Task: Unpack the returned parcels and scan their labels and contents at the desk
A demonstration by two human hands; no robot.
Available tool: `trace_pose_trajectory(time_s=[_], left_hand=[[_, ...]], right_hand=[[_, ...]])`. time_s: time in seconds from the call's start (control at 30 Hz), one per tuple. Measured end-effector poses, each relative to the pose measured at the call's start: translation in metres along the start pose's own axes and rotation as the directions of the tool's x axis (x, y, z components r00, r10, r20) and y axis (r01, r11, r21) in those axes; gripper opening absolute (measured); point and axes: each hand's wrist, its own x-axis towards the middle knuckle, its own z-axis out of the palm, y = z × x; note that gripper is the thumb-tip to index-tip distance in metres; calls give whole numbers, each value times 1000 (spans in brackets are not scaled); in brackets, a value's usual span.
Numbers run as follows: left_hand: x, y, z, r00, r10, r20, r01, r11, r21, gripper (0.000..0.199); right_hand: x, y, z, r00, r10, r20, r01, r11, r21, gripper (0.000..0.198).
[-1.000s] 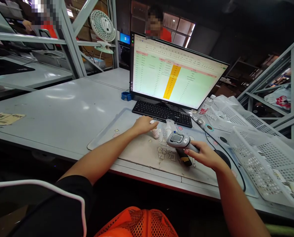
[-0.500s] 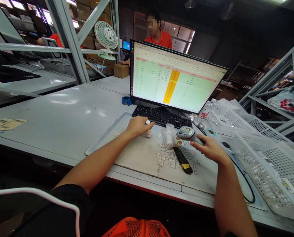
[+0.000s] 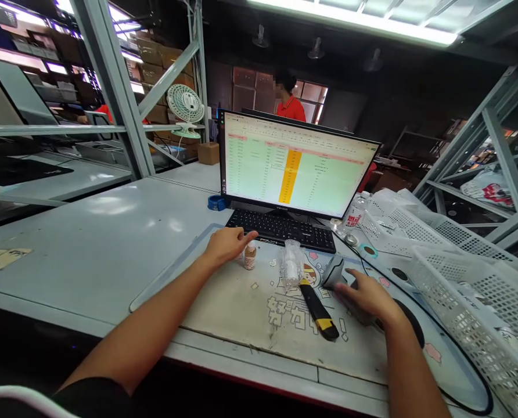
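Observation:
My left hand (image 3: pixel 226 243) is closed at a small brown bottle (image 3: pixel 249 259) with a pale label, its thumb across the white cap; the other fingers are partly hidden. The bottle stands on the printed desk mat (image 3: pixel 224 302). In my right hand (image 3: pixel 370 297) is a grey handheld barcode scanner (image 3: pixel 334 271), held low over the mat with its head tipped up. Between the hands lies a bubble-wrapped white bottle (image 3: pixel 291 266). A black and yellow utility knife (image 3: pixel 318 310) lies just below it, near my right hand.
A keyboard (image 3: pixel 280 227) and a monitor (image 3: pixel 294 168) stand behind the mat. White perforated baskets (image 3: pixel 442 290) line the right side. A blue tape roll (image 3: pixel 216 202) sits left of the keyboard. The scanner cable (image 3: pixel 454 342) curves along the right. A person in red (image 3: pixel 290 107) is behind the monitor.
The scanner has come down toward the mat and turned in my right hand. My left thumb has shifted across the bottle's cap. The view has tilted up; the person behind has turned.

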Motion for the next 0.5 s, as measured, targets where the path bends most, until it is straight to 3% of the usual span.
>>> trace_pose_trajectory(time_s=[0.1,0.17,0.27,0.33,0.4,0.5], left_hand=[[17,-28,11,997,12,-83,-19,996,-92,75],[26,-40,22,990,16,-139,-27,997,-72,64],[36,-47,41,981,70,-181,-77,996,-34,48],[40,-47,54,981,89,-173,-90,996,-1,53],[44,-45,63,986,84,-141,-80,996,33,62],[50,-40,70,994,79,-80,-72,994,83,71]], right_hand=[[-12,27,-11,997,35,-75,-37,999,-35,67],[-26,62,-11,984,38,-172,-54,995,-90,76],[-49,128,5,932,-70,-355,-20,970,-244,83],[-61,163,21,904,-132,-406,3,953,-303,81],[-68,182,33,896,-173,-410,39,949,-314,77],[-71,185,43,900,-170,-402,49,954,-295,73]])
